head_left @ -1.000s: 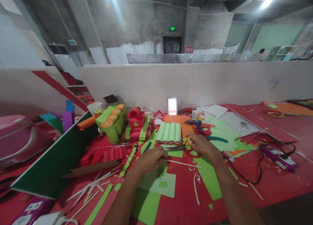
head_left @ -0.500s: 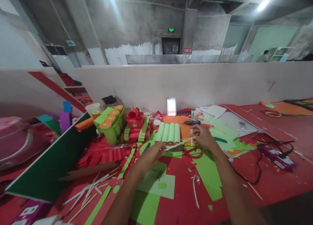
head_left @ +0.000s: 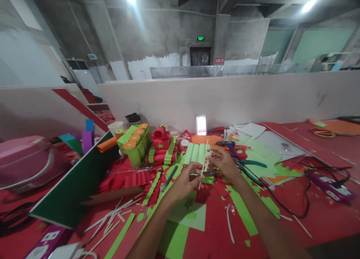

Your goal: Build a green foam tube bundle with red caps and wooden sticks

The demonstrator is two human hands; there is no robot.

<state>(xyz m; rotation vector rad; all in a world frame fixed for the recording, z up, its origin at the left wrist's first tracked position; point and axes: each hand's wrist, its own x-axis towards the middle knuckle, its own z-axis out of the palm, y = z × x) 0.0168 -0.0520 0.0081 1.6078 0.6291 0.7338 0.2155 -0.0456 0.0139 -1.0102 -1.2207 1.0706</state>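
Note:
My left hand [head_left: 184, 182] and my right hand [head_left: 223, 162] meet above the red table [head_left: 281, 229], both pinching a small bunch of thin wooden sticks [head_left: 204, 163] held nearly upright between them. Just behind the sticks lies a row of light green paper rolls [head_left: 194, 154] with red trim. Scissors with red handles [head_left: 209, 173] lie under the hands, partly hidden.
Green and red paper scraps [head_left: 185, 214] cover the table. Stacked green and red paper-roll crafts [head_left: 146, 142] stand at the back left, beside a dark green board [head_left: 70, 191]. Loose sticks [head_left: 109, 219] lie front left. A phone [head_left: 201, 124], a glue gun [head_left: 226, 143], a black cable [head_left: 295, 210] and a purple power strip [head_left: 329, 184] lie right.
Both hands lifted off the table. One stick went from lying flat under my left hand to being raised and joined with others in a nearly upright bunch held by both hands.

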